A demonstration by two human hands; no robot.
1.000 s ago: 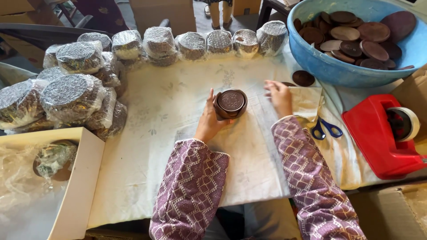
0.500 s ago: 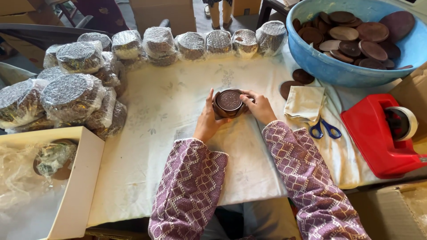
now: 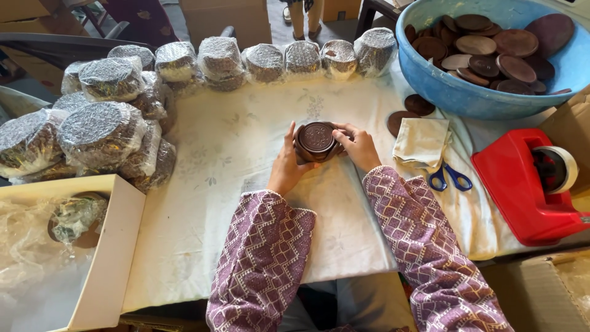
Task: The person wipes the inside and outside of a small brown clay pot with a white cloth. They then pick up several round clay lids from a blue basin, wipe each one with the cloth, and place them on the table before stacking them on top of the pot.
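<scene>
Centrally, on the pale cloth (image 3: 233, 154): one short stack of dark round carved discs (image 3: 316, 140), cupped between both hands; left hand (image 3: 286, 165) curled against its left side, thumb up along the edge; right hand (image 3: 358, 147) closed round its right side, fingers pressing the rim; neither palm sits beneath the stack, which appears to rest on the cloth, held only at the flanks. Risk, as a judgement: the discs are loose on each other, so uneven side pressure could slide the top disc off or skew the pile. Adjacent: blue basin (image 3: 467, 98) of further discs; folded cloth (image 3: 421, 141); blue-handled scissors (image 3: 448, 178); red tape dispenser (image 3: 522, 184); wrapped bundles (image 3: 98, 132).
</scene>
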